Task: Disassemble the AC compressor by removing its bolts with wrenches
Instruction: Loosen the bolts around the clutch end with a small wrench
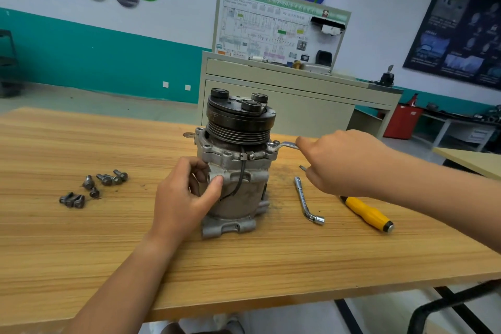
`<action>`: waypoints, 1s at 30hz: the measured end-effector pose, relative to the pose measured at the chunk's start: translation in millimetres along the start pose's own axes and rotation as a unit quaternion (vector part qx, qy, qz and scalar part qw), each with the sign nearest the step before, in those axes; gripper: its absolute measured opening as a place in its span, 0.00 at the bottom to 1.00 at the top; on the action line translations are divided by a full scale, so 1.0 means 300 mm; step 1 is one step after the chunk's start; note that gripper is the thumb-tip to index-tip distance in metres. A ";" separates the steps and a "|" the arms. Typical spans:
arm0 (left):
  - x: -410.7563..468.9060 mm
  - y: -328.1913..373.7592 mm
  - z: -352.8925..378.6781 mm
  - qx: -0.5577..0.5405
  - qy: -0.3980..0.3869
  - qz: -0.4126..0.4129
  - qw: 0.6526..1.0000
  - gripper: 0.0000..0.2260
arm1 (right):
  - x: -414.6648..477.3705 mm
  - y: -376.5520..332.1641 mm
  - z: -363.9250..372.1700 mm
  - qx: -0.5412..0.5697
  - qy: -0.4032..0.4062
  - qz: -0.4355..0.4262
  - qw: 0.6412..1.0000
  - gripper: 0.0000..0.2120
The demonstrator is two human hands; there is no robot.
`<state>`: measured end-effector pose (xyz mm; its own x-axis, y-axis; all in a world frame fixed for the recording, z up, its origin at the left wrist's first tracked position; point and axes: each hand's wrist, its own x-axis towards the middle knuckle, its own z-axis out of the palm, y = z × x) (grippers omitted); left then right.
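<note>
AC compressor [235,171] stood upright, pulley up, mid table [81,252]. L hand [184,198] gripped its body, fingers curled round; R hand [341,163] held wrench [284,146] in closed fingers, ring end at top flange's R corner. Loose bolts [92,187] lay well L; socket wrench [306,198] & screwdriver [366,213] lay R.

Left hand [187,198], forearm reaching up from below, cups the compressor [252,198] body, thumb pressed on its front. Right hand [341,163], arm entering from the right, fingers curled round the wrench [286,145] handle. Both forearms bare.
</note>
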<state>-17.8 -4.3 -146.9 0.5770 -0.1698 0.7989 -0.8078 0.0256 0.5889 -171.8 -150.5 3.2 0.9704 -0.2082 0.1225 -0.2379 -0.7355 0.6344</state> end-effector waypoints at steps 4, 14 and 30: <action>0.003 -0.002 -0.001 0.002 -0.008 0.002 1.000 0.13 | 0.001 0.028 0.010 -0.013 -0.027 -0.016 0.999 0.16; 0.003 -0.007 -0.002 0.005 -0.008 0.008 1.000 0.11 | 0.052 0.022 0.032 -0.080 0.006 0.032 0.996 0.21; 0.000 -0.019 -0.001 0.041 -0.023 0.016 0.999 0.12 | 0.260 -0.017 0.225 0.171 0.267 0.045 0.947 0.14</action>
<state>-13.1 -4.3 -150.4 0.5459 -0.2158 0.8096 -0.8341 -0.0491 0.5494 -97.6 -206.5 -41.8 0.8066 0.0094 0.5911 -0.2312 -0.9152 0.3300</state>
